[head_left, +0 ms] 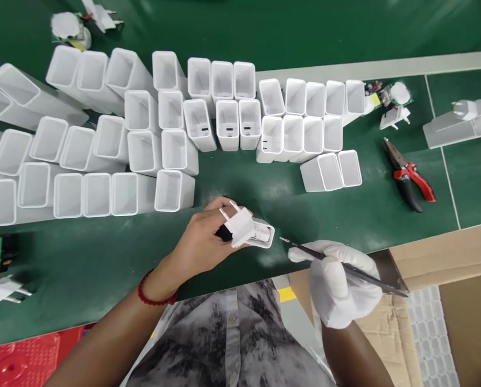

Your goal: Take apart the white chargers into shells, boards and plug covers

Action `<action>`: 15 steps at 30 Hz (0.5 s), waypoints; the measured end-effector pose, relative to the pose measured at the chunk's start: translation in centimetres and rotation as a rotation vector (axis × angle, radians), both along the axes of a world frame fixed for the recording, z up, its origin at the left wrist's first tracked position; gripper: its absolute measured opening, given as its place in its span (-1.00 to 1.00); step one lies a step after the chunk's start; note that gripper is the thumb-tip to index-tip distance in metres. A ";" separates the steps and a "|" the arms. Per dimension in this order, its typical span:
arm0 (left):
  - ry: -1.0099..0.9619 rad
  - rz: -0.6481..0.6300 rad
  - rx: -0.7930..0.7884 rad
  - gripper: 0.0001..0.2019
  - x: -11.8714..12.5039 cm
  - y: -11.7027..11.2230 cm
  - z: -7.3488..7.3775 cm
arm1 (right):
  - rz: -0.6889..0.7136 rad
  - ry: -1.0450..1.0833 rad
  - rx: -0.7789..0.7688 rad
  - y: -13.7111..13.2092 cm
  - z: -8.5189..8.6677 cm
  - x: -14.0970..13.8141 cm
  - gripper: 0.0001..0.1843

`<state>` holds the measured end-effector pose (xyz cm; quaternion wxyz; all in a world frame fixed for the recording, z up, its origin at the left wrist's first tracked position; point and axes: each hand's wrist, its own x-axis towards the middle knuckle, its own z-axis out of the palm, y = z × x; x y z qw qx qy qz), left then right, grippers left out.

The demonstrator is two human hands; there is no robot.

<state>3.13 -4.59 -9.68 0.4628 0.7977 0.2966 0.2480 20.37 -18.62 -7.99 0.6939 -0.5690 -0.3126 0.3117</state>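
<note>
My left hand [208, 231], bare with a red bracelet at the wrist, grips a white charger housing [268, 236] near the table's front edge. A white plug head [241, 226] with two pins lies over the housing's near side, and white parts show inside the open end. Under the plug, a small black piece is partly hidden by my fingers. In a white glove, my right hand [341, 279] pinches slim black tweezers [359, 272]. Their tip points left, a short way from the housing's open end, not touching it.
Many open white housings [174, 188] stand in rows across the green table [240, 188]. Red-handled pliers [405, 174] lie at right, near another housing with a plug [456, 126]. Circuit boards with plugs [397, 94] lie about. A cardboard box [446, 252] is at lower right.
</note>
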 end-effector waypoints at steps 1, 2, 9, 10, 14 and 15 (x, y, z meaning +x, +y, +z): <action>-0.007 0.003 -0.010 -0.79 0.0 0.0 -0.1 | -0.017 -0.010 0.004 0.2 0.2 0.0 -0.79; -0.009 0.006 -0.018 -0.78 -0.1 -0.1 -0.2 | -0.047 -0.009 0.004 0.5 0.4 0.0 -0.81; -0.005 0.006 -0.001 -0.78 -0.1 -0.2 -0.4 | -0.175 -0.189 0.021 1.3 0.3 -0.2 -0.85; -0.009 0.007 0.003 -0.77 0.0 -0.2 -0.4 | -0.177 -0.255 0.010 1.1 0.3 -0.1 -0.83; -0.030 0.023 0.026 -0.70 0.0 -0.2 -0.4 | -0.105 -0.474 -0.028 0.7 0.6 1.1 -0.77; -0.039 0.022 0.033 -0.70 0.0 -0.2 -0.4 | -0.056 -0.546 -0.033 0.6 0.9 1.5 -0.74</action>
